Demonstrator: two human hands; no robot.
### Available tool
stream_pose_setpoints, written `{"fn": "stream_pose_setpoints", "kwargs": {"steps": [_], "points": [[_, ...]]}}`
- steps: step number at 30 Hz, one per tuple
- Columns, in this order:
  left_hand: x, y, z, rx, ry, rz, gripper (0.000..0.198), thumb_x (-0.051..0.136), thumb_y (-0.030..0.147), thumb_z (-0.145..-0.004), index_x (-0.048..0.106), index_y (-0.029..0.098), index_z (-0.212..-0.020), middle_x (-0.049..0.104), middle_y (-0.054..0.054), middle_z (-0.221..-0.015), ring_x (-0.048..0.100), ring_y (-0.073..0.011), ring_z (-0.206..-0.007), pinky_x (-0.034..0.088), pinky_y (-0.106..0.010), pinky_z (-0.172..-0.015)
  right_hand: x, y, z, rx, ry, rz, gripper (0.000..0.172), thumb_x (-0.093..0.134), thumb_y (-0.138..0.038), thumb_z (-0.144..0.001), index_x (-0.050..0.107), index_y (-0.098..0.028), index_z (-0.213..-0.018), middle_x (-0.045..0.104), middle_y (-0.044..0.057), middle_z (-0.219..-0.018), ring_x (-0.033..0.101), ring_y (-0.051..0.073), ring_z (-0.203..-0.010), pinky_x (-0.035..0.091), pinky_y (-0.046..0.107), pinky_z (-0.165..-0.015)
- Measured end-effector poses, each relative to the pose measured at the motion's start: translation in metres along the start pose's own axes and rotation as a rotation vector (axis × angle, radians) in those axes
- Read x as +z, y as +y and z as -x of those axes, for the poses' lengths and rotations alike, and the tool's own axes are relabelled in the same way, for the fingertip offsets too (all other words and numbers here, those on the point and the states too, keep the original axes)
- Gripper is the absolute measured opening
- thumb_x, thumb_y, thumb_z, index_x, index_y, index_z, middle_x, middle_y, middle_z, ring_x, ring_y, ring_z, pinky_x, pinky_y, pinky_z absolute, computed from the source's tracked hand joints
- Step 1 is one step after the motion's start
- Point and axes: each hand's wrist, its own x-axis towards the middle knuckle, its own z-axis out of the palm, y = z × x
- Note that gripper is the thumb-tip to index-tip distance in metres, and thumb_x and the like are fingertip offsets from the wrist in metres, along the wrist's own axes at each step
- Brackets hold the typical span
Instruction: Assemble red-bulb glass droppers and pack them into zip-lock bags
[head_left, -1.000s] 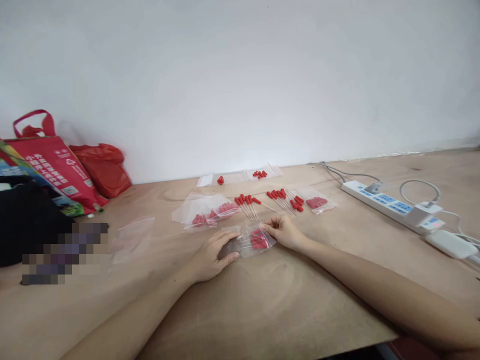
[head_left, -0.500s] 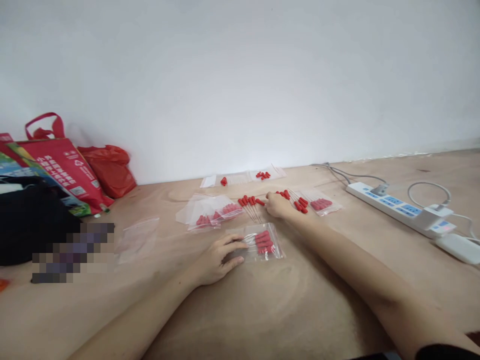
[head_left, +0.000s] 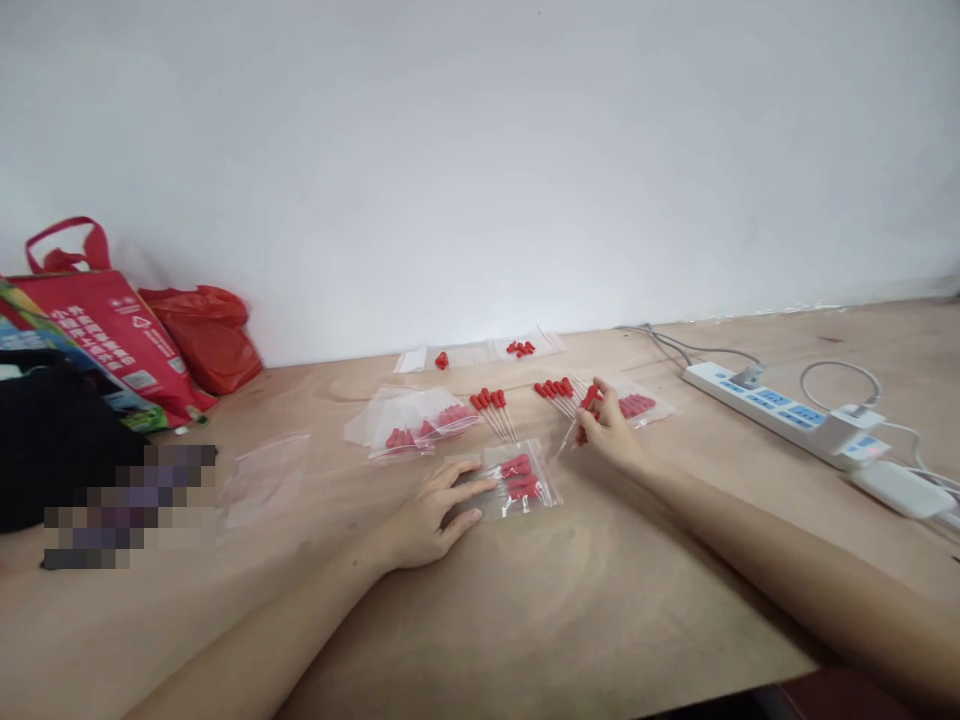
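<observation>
My left hand lies on a clear zip bag with its fingers spread; several red-headed sticks are inside that bag. Off to the right, my right hand has its fingers closed around a thin stick with a red head, its pale end pointing down toward the table. Other red heads partly show at the fingers, and I cannot tell how many are held. Just left of this hand is a fanned row of loose red-headed sticks. A smaller loose group lies beyond the zip bag.
Filled bags overlap at centre left, and another filled bag lies behind my right hand. More bags with red pieces rest by the wall. A power strip with cables is at right; shopping bags stand at left.
My right hand has moved right and slightly nearer, from the middle group to the right-hand sticks, carrying a red-headed stick. The middle group looks smaller. My left hand stays on the bag.
</observation>
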Motion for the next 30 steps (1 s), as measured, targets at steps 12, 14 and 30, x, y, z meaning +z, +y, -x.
{"fn": "stream_pose_setpoints", "kwargs": {"steps": [12, 14, 30], "points": [[-0.002, 0.002, -0.001, -0.034, -0.043, -0.033, 0.04, 0.041, 0.028, -0.084, 0.041, 0.032, -0.124, 0.036, -0.005, -0.131, 0.033, -0.0244, -0.121, 0.03, -0.046, -0.098, 0.024, 0.002, 0.025, 0.037, -0.047, -0.129, 0.051, 0.054, -0.027, -0.067, 0.024, -0.024, -0.108, 0.045, -0.008, -0.063, 0.054, 0.011, -0.049, 0.05, 0.026, -0.047], [-0.002, 0.001, -0.001, -0.031, -0.039, -0.03, 0.04, 0.041, 0.027, -0.084, 0.041, 0.032, -0.124, 0.037, -0.005, -0.131, 0.033, -0.0247, -0.12, 0.03, -0.046, -0.098, 0.025, 0.003, 0.026, 0.057, -0.057, -0.197, 0.047, 0.054, -0.028, -0.068, 0.024, -0.024, -0.104, 0.045, -0.009, -0.062, 0.056, 0.012, -0.05, 0.051, 0.027, -0.049], [-0.002, 0.003, -0.001, -0.04, -0.011, -0.039, 0.041, 0.041, 0.03, -0.084, 0.04, 0.029, -0.124, 0.038, -0.006, -0.129, 0.035, -0.0221, -0.119, 0.03, -0.041, -0.099, 0.016, -0.004, 0.031, 0.21, -0.295, -0.021, 0.017, 0.065, -0.023, -0.061, 0.055, -0.015, -0.071, 0.056, -0.003, -0.058, 0.049, 0.006, -0.047, 0.042, 0.02, -0.047]]}}
